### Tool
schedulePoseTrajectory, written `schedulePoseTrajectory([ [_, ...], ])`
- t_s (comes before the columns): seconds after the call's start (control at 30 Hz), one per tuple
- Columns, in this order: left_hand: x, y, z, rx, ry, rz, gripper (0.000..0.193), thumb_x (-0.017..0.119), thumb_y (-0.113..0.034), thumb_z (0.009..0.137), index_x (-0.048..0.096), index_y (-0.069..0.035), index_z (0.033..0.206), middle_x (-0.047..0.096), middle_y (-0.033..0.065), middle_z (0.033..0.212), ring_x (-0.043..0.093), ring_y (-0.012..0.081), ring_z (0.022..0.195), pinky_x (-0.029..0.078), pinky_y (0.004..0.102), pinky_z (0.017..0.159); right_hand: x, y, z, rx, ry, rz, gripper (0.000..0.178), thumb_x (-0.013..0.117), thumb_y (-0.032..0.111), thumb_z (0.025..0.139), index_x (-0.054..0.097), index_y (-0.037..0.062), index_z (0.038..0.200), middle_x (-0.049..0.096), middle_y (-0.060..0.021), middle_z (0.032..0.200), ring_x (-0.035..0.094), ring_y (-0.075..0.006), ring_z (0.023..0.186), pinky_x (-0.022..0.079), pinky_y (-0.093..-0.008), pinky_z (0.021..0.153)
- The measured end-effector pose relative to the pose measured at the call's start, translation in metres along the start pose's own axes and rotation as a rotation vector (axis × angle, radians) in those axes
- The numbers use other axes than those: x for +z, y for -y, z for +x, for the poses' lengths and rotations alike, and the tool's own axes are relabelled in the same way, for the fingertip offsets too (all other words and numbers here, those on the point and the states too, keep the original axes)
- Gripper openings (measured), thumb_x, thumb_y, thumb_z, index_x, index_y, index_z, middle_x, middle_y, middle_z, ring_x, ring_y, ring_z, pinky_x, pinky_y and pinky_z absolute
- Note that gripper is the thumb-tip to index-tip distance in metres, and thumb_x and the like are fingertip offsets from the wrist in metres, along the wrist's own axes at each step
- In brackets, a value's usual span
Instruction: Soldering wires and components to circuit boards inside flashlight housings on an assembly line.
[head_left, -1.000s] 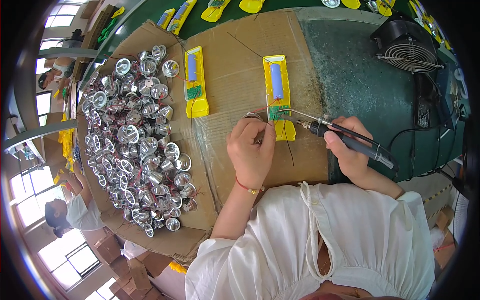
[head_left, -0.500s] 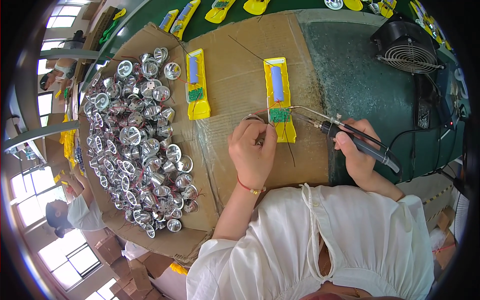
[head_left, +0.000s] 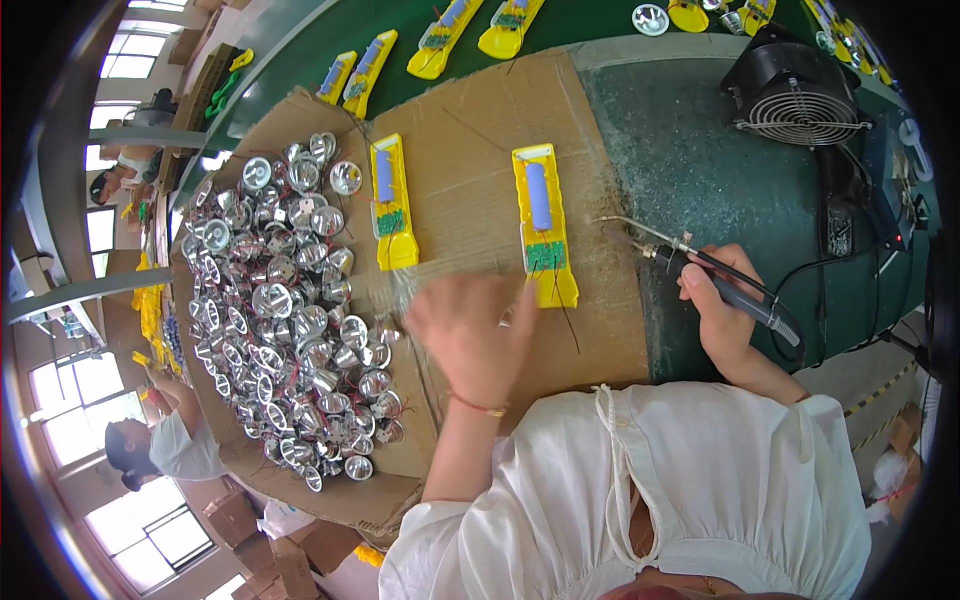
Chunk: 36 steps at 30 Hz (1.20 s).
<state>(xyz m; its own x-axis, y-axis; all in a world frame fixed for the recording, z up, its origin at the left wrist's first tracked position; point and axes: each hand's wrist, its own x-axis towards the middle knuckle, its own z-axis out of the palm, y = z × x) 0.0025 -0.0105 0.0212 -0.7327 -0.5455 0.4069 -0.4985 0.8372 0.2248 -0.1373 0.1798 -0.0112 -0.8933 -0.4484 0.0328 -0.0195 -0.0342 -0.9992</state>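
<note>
Soldering iron [head_left: 722,283] gripped, yellow casing [head_left: 545,238] flat

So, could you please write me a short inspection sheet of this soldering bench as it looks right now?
Surface: cardboard sheet over a green bench.
Job's things: yellow casing with blue cell and green board; soldering iron.
Clutter: heap of silver reflectors; second yellow casing; more casings at the far edge.
Hands: left hand blurred, over the cardboard beside the casing, holding nothing clear; right hand grips the iron.
Cables: black cord beside the iron.
Surroundings: black fan; another person at left.
</note>
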Motion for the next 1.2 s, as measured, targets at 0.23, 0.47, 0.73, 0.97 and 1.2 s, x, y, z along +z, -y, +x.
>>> schedulePoseTrajectory([
  [0.23, 0.045, -0.023, 0.087, 0.231, 0.163, -0.168, 0.009, 0.061, -0.014, 0.071, 0.057, -0.008, 0.066, 0.055, 0.0081, 0.072, 0.051, 0.0294, 0.076, 0.039, 0.0407, 0.066, -0.014, -0.004, 0.004, -0.023, -0.063, -0.032, 0.013, 0.065, 0.006, 0.079, 0.054, 0.0012, 0.081, 0.059, -0.0042, 0.066, 0.054, -0.0076, 0.058, 0.042, -0.0221, 0.053],
  [0.47, 0.110, -0.046, 0.247, 0.069, 0.129, -0.080, 0.070, 0.069, -0.053, 0.066, 0.052, -0.012, 0.121, 0.039, 0.0147, 0.129, 0.039, 0.0336, 0.119, 0.036, 0.0460, 0.095, -0.015, -0.014, 0.008, 0.038, -0.103, -0.010, 0.012, 0.066, 0.006, 0.079, 0.054, 0.0019, 0.079, 0.058, -0.0026, 0.066, 0.052, -0.0070, 0.059, 0.042, -0.0225, 0.054],
  [0.73, 0.135, -0.005, 0.242, 0.126, 0.332, -0.129, 0.050, 0.050, -0.032, 0.078, 0.046, -0.016, 0.125, 0.047, 0.0260, 0.112, 0.053, 0.0373, 0.102, 0.044, 0.0421, 0.089, -0.013, -0.012, 0.011, 0.092, -0.094, -0.002, 0.011, 0.065, 0.005, 0.078, 0.055, 0.0023, 0.081, 0.057, -0.0028, 0.066, 0.053, -0.0077, 0.057, 0.042, -0.0218, 0.053],
  [0.97, 0.044, -0.023, 0.055, -0.022, 0.130, -0.390, 0.052, 0.061, -0.017, 0.077, 0.041, -0.007, 0.124, 0.039, 0.0255, 0.117, 0.049, 0.0428, 0.102, 0.048, 0.0428, 0.080, -0.012, -0.016, 0.015, 0.058, -0.119, 0.019, 0.013, 0.061, 0.009, 0.083, 0.054, -0.0010, 0.085, 0.056, -0.0053, 0.068, 0.053, -0.0101, 0.061, 0.043, -0.0221, 0.056],
  [1.2, -0.030, 0.047, -0.003, -0.253, -0.319, -0.133, 0.033, 0.060, -0.001, 0.068, 0.051, -0.001, 0.099, 0.050, 0.0175, 0.098, 0.046, 0.0338, 0.099, 0.038, 0.0431, 0.087, -0.010, -0.017, 0.010, 0.022, -0.090, 0.021, 0.012, 0.061, 0.009, 0.083, 0.053, -0.0001, 0.085, 0.055, -0.0051, 0.068, 0.052, -0.0103, 0.061, 0.044, -0.0228, 0.058],
])
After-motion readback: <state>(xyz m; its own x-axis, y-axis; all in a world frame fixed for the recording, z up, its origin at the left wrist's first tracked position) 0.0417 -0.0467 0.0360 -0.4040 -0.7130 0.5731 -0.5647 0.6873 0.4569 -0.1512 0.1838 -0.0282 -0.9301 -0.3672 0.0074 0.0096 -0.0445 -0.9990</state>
